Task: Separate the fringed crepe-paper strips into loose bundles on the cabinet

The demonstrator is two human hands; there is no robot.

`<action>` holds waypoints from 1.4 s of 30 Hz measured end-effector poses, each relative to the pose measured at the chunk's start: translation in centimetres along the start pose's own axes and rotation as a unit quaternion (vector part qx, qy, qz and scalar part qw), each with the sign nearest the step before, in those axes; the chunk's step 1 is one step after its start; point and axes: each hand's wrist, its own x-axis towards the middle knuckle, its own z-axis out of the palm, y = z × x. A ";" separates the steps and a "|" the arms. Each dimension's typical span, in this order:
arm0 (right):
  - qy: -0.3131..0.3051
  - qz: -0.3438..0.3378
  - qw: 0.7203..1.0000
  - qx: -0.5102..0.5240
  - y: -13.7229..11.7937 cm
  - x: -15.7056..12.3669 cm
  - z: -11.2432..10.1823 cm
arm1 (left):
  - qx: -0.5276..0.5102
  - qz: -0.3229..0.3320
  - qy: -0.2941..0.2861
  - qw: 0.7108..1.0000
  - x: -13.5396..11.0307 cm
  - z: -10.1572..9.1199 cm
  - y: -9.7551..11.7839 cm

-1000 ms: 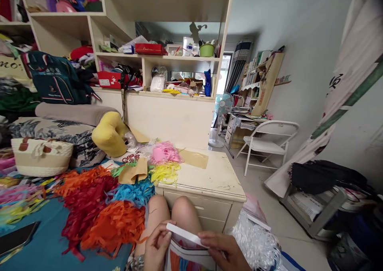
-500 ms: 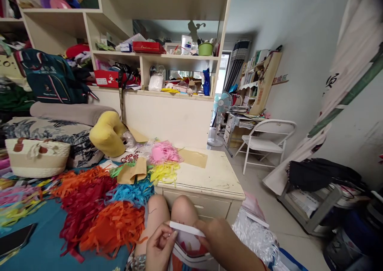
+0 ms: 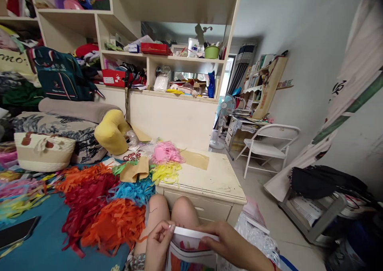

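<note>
A clear plastic bag [image 3: 191, 257] with a white top edge rests over my lap, with red, orange and blue strips showing inside. My left hand [image 3: 160, 243] pinches the bag's top left corner between thumb and fingers. At the other end, my right hand [image 3: 220, 239] grips the white edge near the right corner, thumb in front. The edge is stretched nearly straight between both hands. The bag's lower part runs out of view. To the left of my knees lie piles of orange paper shreds [image 3: 115, 225], dark red shreds [image 3: 86, 201] and blue shreds [image 3: 131, 192].
A cream cabinet [image 3: 215, 179] stands before my knees, bearing yellow shreds [image 3: 166, 172], pink shreds [image 3: 167, 152] and a brown paper sheet [image 3: 196, 159]. On the blue bedsheet lies a phone [image 3: 19, 232]. White shreds [image 3: 254, 235] lie at right, by the floor. A white folding chair [image 3: 266, 147] stands beyond.
My right hand has slid right along the bag's white edge, and more of that edge and the bag's front now shows. My left hand keeps its pinch. The view has turned slightly left.
</note>
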 end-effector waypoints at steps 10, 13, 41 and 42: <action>0.076 -0.058 0.985 0.142 0.8 -0.9 2.0 | -0.061 0.068 -0.045 0.995 -1.0 0.9 0.8; 0.076 -0.064 0.989 0.111 0.4 -1.3 1.6 | -0.065 0.080 -0.052 0.993 -1.4 1.0 0.8; 0.285 -0.049 0.946 0.149 3.3 -3.0 7.9 | 0.389 0.589 -0.167 0.689 -0.9 2.4 1.0; 0.275 -0.058 0.949 0.140 3.3 -3.0 7.6 | 0.383 0.585 -0.171 0.695 -1.0 2.7 1.1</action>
